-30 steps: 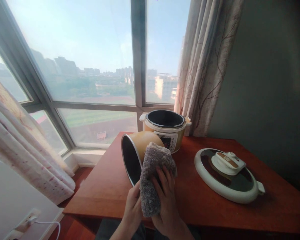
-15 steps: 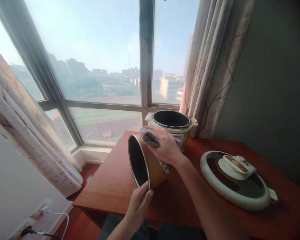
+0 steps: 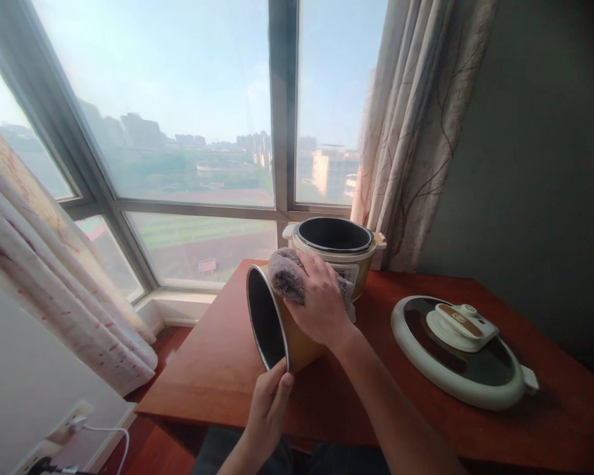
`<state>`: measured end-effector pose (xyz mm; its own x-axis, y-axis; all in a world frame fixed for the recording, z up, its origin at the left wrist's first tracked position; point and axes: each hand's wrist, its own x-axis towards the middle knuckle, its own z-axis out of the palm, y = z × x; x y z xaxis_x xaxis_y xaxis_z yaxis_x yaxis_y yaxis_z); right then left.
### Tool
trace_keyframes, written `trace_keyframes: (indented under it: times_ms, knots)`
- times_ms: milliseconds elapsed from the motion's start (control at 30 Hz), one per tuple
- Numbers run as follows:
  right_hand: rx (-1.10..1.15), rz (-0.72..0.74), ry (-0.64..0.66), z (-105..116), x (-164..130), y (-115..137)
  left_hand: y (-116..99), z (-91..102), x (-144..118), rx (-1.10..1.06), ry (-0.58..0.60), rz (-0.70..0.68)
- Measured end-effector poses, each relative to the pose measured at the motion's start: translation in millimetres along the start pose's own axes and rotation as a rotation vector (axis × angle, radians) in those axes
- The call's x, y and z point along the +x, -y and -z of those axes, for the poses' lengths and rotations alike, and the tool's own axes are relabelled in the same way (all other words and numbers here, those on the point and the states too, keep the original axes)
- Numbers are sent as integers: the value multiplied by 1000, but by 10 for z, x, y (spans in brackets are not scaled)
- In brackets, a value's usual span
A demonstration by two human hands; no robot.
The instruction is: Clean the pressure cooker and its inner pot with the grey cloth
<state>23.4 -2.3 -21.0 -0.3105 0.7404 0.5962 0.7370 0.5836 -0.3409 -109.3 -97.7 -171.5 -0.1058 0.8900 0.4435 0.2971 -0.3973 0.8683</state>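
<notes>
Above the near edge of the table (image 3: 198, 369), toward its left corner, the left hand (image 3: 268, 406) pinches the lower rim of the pot (image 3: 301, 340), thumb on the outside and fingers at the mouth. The pot lies tipped on its side, just beyond this grip, its mouth turned to the table's left edge and its base away from it. Whether its underside touches the table I cannot tell. The mouth shows a dark lining.

Farther on, the right hand (image 3: 321, 300) is closed over a bunched grey cloth (image 3: 287, 274), pressing it to the upper outer wall of the pot just behind the rim; the thumb is hidden. A loose end of the cloth hangs out past the knuckles.

Toward the right edge of the table, well apart from both hands, the lid (image 3: 410, 349) lies flat, handle up.

Near the far edge stands the cooker (image 3: 361, 277), upright and uncovered, its inside dark and its bottom out of sight. The cloth and right hand stand before it, hiding much of its front panel. Beyond the far edge are a curtain (image 3: 400, 132) and the window (image 3: 193, 112).
</notes>
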Motion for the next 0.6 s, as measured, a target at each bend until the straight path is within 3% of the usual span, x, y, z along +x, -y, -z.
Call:
trace_keyframes:
  times_ms: [100, 400, 600]
  knots:
    - [11, 28, -27, -30, -102, 19, 24, -27, 8, -54, -49, 67]
    - [17, 130, -100, -144, -507, 42, -177, -11, 151, -241, 26, 161]
    - [37, 158, -115, -316, -909, 17, -222, -1, 183, -319, -51, 228]
